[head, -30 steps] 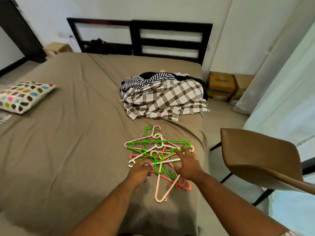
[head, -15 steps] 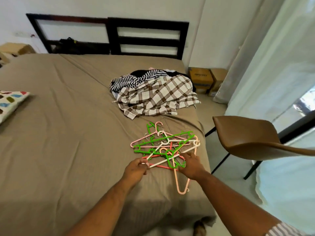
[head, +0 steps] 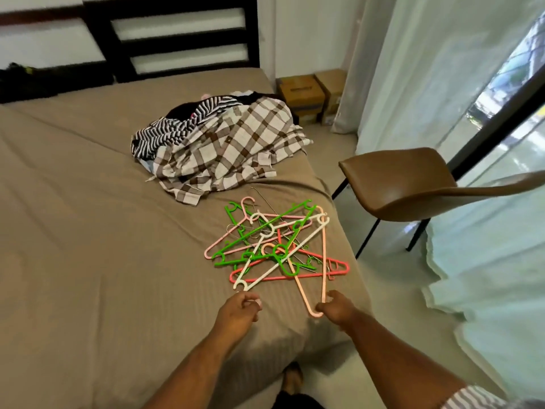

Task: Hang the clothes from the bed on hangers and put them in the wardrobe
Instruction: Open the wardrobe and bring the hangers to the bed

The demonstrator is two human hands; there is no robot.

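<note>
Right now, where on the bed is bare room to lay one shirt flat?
Free: the wide stretch of bed left of the clothes and the hangers, down to the near edge. A narrow strip between clothes and hangers may let a hand pass. Crowded: the right side, where the hangers tangle and the right hand pinches the peach hanger.

Soft daylight, slight motion blur

Daylight comes through the sheer curtain (head: 427, 69) right of the bed (head: 88, 231), lighting the sheet evenly, with a soft shadow on its near edge. The headboard (head: 177, 39) behind the bed is smeared with blur, straight lines bow toward the frame edges, and the glass (head: 510, 63) past the curtain glares.
</note>
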